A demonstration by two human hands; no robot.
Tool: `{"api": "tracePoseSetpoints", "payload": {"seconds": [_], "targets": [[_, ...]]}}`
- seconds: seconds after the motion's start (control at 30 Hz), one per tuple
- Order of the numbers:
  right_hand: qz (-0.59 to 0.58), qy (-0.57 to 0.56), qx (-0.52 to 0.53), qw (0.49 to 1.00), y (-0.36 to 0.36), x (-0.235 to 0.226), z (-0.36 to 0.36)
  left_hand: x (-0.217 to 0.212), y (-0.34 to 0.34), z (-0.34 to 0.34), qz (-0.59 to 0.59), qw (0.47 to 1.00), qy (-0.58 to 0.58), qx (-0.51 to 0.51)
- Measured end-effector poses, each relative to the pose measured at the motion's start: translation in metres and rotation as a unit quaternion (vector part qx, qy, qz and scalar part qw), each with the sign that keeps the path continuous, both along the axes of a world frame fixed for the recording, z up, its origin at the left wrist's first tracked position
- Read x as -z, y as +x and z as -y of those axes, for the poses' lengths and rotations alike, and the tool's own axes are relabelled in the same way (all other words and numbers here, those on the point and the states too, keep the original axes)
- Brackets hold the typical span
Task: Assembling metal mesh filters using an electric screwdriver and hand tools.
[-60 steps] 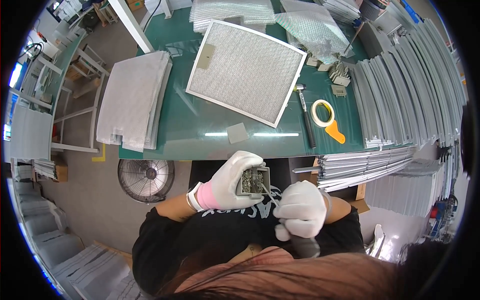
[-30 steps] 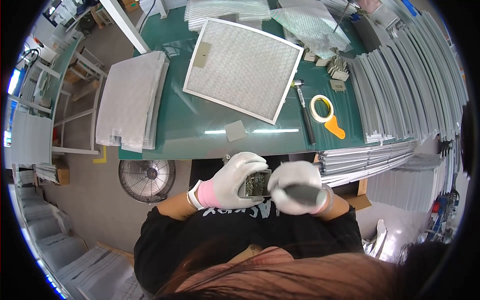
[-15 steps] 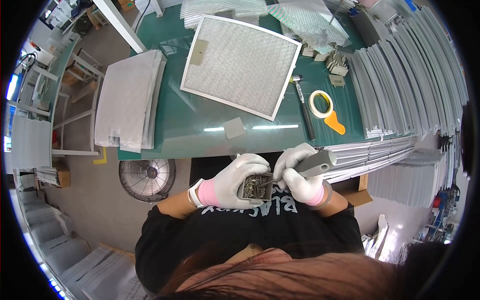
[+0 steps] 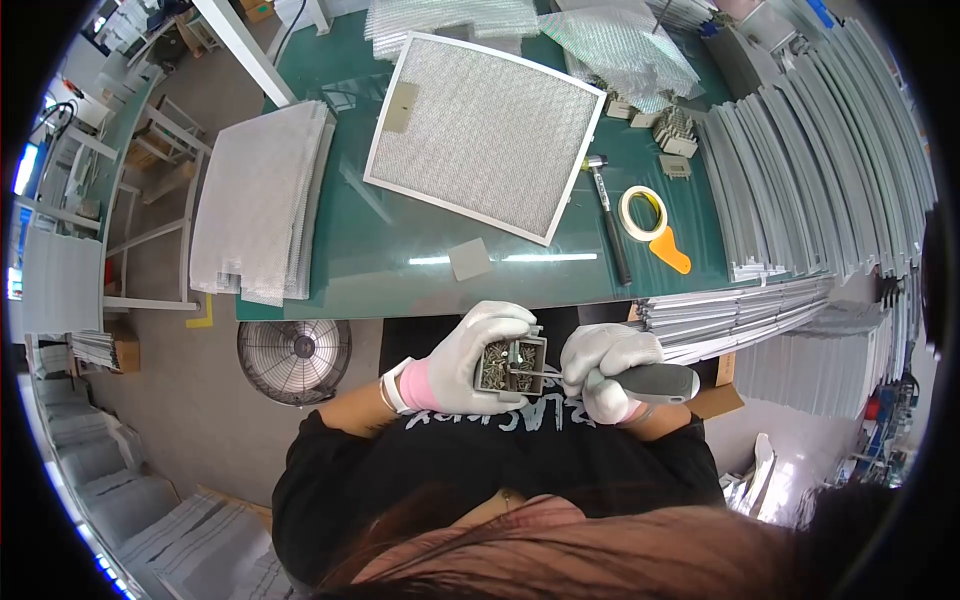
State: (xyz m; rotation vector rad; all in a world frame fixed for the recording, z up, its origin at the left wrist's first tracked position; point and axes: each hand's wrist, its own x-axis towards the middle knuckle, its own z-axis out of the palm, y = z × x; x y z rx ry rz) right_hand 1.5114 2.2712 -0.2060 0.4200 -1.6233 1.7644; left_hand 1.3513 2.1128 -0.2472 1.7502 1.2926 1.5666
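Gray two-compartment box (image 4: 543, 360), loaded with small metal pieces (image 4: 495, 368), sat in a worker's gloved left hand (image 4: 455, 365), on the near side of a green workbench (image 4: 365, 275). The bench's near edge ran just beyond both hands, with a narrow gap between it and the box. Past the edge, a strip of glossy green top, with a flat gray square (image 4: 470, 260) lying on it, separated the hands from a white-framed mesh panel (image 4: 485, 135). A hammer (image 4: 611, 222), a tape roll (image 4: 624, 215) and an orange tool (image 4: 670, 252) lay to the right. Wrapped sheets (image 4: 255, 200) bounded the bench's left side; upright panels (image 4: 800, 180) crowded its right, and a flat panel stack (image 4: 735, 315) stood close beyond the right hand (image 4: 600, 362).

The left hand was curled firmly around the box's left side, its open top facing up. The right hand, just apart from the box, was closed around a gray-handled tool (image 4: 655, 382), the handle pointing right and the thin shaft reaching left over the right compartment. Whether the tip touched the pieces could not be told at this size.
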Motion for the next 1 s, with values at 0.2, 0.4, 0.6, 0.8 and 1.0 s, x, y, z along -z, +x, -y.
{"api": "tracePoseSetpoints", "payload": {"seconds": [0.2, 0.4, 0.6, 0.8, 1.0], "targets": [[-0.022, -0.044, 0.028, 0.998, 0.007, 0.007, 0.006, -0.002, 0.0, 0.0, -0.009, 1.0, 0.016, -0.014], [0.019, -0.05, 0.03, 0.998, 0.007, 0.005, 0.006, -0.003, -0.001, 0.0, -0.017, 1.0, 0.023, -0.013], [0.08, -0.048, 0.054, 0.994, 0.009, -0.007, 0.007, -0.005, 0.0, -0.001, -0.021, 0.999, 0.023, -0.01], [0.049, -0.016, 0.028, 0.998, 0.011, -0.01, 0.002, -0.009, 0.002, -0.001, -0.019, 0.999, 0.037, -0.004], [-0.01, -0.006, 0.02, 1.0, 0.011, -0.005, -0.001, -0.014, 0.003, -0.001, -0.042, 0.998, 0.049, 0.007]]}}
